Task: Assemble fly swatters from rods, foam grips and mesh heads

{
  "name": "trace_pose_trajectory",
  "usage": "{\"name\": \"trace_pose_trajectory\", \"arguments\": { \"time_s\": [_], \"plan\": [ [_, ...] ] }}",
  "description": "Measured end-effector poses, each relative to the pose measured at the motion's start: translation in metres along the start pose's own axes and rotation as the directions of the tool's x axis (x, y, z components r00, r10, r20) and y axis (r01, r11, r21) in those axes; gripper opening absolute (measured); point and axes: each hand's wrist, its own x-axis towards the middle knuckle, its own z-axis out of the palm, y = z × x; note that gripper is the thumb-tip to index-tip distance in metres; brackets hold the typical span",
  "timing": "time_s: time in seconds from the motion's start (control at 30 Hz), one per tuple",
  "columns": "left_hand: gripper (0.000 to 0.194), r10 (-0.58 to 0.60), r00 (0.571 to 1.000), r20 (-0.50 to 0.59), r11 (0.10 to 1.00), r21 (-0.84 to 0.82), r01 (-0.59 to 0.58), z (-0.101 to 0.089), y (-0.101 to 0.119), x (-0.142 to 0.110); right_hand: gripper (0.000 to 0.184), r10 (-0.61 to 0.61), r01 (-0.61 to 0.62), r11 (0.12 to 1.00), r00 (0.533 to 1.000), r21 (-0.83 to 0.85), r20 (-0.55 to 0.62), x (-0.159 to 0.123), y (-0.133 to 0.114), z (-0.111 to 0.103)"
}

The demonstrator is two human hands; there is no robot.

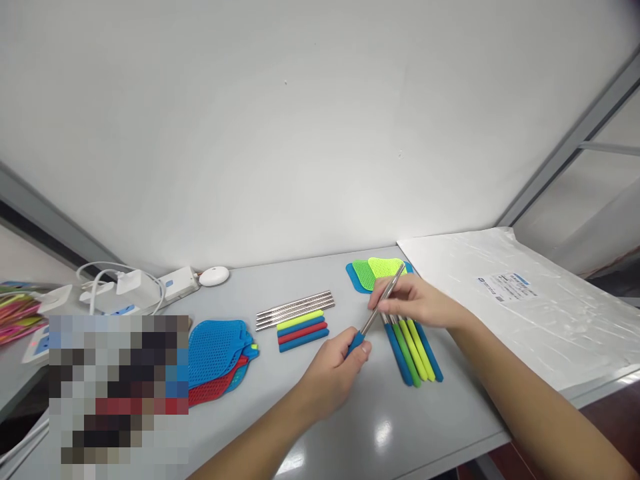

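My left hand is closed around a blue handle, from which a metal rod slants up to the right. My right hand has its thumb and fingers on the rod above the handle. Below my right hand lies a row of assembled fly swatters with blue, green and yellow handles. Their mesh heads show behind that hand, overlapping. Left of my hands lie several loose metal rods and, just in front of them, several loose handles in yellow, blue and red.
Blue and red fly swatter heads are piled at the left, partly hidden by a pixelated patch. Behind them are a power strip, cables and a white round device. A white plastic-wrapped package covers the table's right side. A wall stands behind.
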Motion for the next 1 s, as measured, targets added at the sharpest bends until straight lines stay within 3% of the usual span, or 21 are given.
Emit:
{"name": "trace_pose_trajectory", "arguments": {
  "time_s": [0.1, 0.23, 0.37, 0.43, 0.53, 0.6, 0.67, 0.73, 0.83, 0.9, 1.0],
  "plan": [
    [0.032, 0.007, 1.000, -0.002, 1.000, -0.007, -0.007, 0.000, -0.001, -0.001, 0.020, 0.043, -0.042, 0.999, 0.996, -0.024, 0.076, 0.001, -0.002, 0.016],
    [0.029, 0.032, 0.999, -0.013, 0.999, 0.045, -0.032, 0.000, 0.002, -0.006, 0.022, 0.063, -0.063, 0.996, 0.998, -0.061, -0.002, -0.001, -0.004, 0.032],
    [0.023, 0.214, 0.971, -0.106, 0.976, 0.068, -0.208, 0.001, 0.003, -0.010, 0.019, -0.016, 0.005, 0.977, 0.999, -0.213, -0.049, -0.006, -0.008, 0.045],
    [0.036, 0.340, 0.915, -0.217, 0.940, 0.053, -0.337, -0.001, 0.002, -0.012, 0.016, -0.097, 0.077, 0.945, 0.994, -0.317, -0.047, -0.009, -0.009, 0.053],
    [0.039, 0.494, 0.785, -0.373, 0.864, 0.115, -0.489, -0.007, 0.009, -0.016, 0.014, -0.208, 0.187, 0.883, 0.978, -0.430, -0.003, -0.010, -0.010, 0.065],
    [0.037, 0.580, 0.711, -0.397, 0.810, 0.182, -0.558, -0.011, 0.022, -0.021, 0.015, -0.254, 0.235, 0.856, 0.967, -0.460, 0.023, -0.009, -0.010, 0.073],
    [0.037, 0.650, 0.677, -0.346, 0.758, 0.229, -0.611, -0.012, 0.039, -0.028, 0.015, -0.287, 0.273, 0.844, 0.957, -0.462, 0.041, -0.008, -0.010, 0.079],
    [0.035, 0.672, 0.692, -0.264, 0.740, 0.224, -0.634, -0.009, 0.056, -0.034, 0.017, -0.309, 0.302, 0.838, 0.949, -0.454, 0.061, -0.008, -0.010, 0.084],
    [0.032, 0.564, 0.786, -0.252, 0.822, 0.084, -0.563, -0.001, 0.072, -0.038, 0.021, -0.288, 0.290, 0.851, 0.955, -0.437, 0.073, -0.008, -0.012, 0.087],
    [0.034, 0.474, 0.837, -0.273, 0.871, 0.007, -0.491, 0.002, 0.074, -0.036, 0.020, -0.216, 0.231, 0.872, 0.973, -0.431, 0.086, -0.009, -0.013, 0.086],
    [0.037, 0.424, 0.869, -0.255, 0.893, -0.042, -0.448, 0.001, 0.068, -0.033, 0.008, -0.062, 0.134, 0.883, 0.983, -0.450, 0.172, -0.009, -0.013, 0.083]
  ]
}}
